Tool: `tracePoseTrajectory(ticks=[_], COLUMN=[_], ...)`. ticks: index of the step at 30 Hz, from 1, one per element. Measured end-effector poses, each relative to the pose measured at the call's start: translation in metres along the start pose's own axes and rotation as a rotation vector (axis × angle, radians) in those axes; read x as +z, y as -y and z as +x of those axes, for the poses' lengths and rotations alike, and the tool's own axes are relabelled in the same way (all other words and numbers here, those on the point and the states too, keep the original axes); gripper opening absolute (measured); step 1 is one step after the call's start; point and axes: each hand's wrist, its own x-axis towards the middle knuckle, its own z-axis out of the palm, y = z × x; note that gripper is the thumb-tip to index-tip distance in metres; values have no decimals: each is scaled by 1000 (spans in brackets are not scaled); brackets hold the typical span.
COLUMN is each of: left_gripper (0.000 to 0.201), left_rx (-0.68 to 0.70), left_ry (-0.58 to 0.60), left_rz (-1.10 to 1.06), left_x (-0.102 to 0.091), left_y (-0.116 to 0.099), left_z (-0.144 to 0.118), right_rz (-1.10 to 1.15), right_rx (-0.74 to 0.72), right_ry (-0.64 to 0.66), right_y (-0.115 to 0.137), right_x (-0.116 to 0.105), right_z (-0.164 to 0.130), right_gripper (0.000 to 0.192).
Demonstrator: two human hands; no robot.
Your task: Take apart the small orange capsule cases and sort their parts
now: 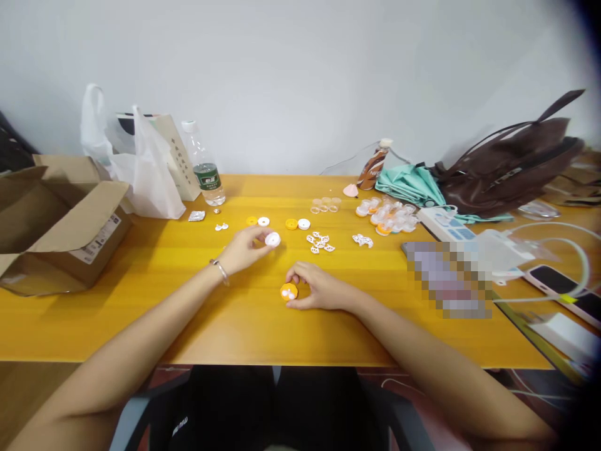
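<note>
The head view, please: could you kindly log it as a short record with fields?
Left hand: fingers pinch a white disc just above the table
Right hand: fingers hold an orange disc on the table
Between hands and wall: loose orange and white discs, small white clips
Far left: open cardboard box, water bottle
Far right: brown bag, phone

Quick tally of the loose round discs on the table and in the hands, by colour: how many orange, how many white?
Orange discs: 3 (two on the table, one under the right hand)
White discs: 3 (two on the table, one in the left hand)
Total: 6, leaving out the heap of assembled pieces, too jumbled to count.
</note>
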Motion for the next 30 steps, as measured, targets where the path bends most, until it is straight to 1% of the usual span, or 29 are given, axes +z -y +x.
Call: tracePoseTrajectory(ticks=[2, 3, 5, 8, 11, 14, 18, 22, 24, 27, 28, 30], left_gripper=[31, 31, 26, 22, 23, 27, 27, 27, 34, 55, 57, 53], left_rx=[1, -5, -26, -50, -57, -31, 27, 50, 50, 43, 38, 32], left_ry=[-41, -39, 26, 67, 116, 163, 223, 237, 222, 157, 127, 44], left_rz=[121, 184, 340, 386, 376, 342, 318, 308, 295, 271, 268, 256], left_x=[0, 0, 0, 4, 12, 19, 25, 30, 32, 30, 28, 21], left_y=[2, 2, 4, 10, 19, 23, 20, 19, 20, 20, 19, 14], left_z=[23, 36, 64, 100, 119, 122, 117, 115, 114, 110, 106, 93], right_rz=[-1, 0, 2, 6, 6, 13, 26, 44, 62, 78, 79, 78], right_rx=[-6, -8, -11, -25, -30, -27, -34, -17, 19, 56, 57, 47], right_ry=[-2, -3, -4, -4, -5, 0, 2, 2, 4, 6, 8, 16], right_y=[0, -1, -1, -3, -4, -5, -6, -5, -4, -3, -3, -4], right_x=[0, 1, 1, 1, 1, 0, 0, 0, 0, -1, -1, -2], right_z=[0, 0, 0, 0, 0, 0, 0, 0, -1, -2, -2, -3], right_gripper=[34, 35, 35, 35, 36, 36, 35, 36, 41, 45, 44, 43])
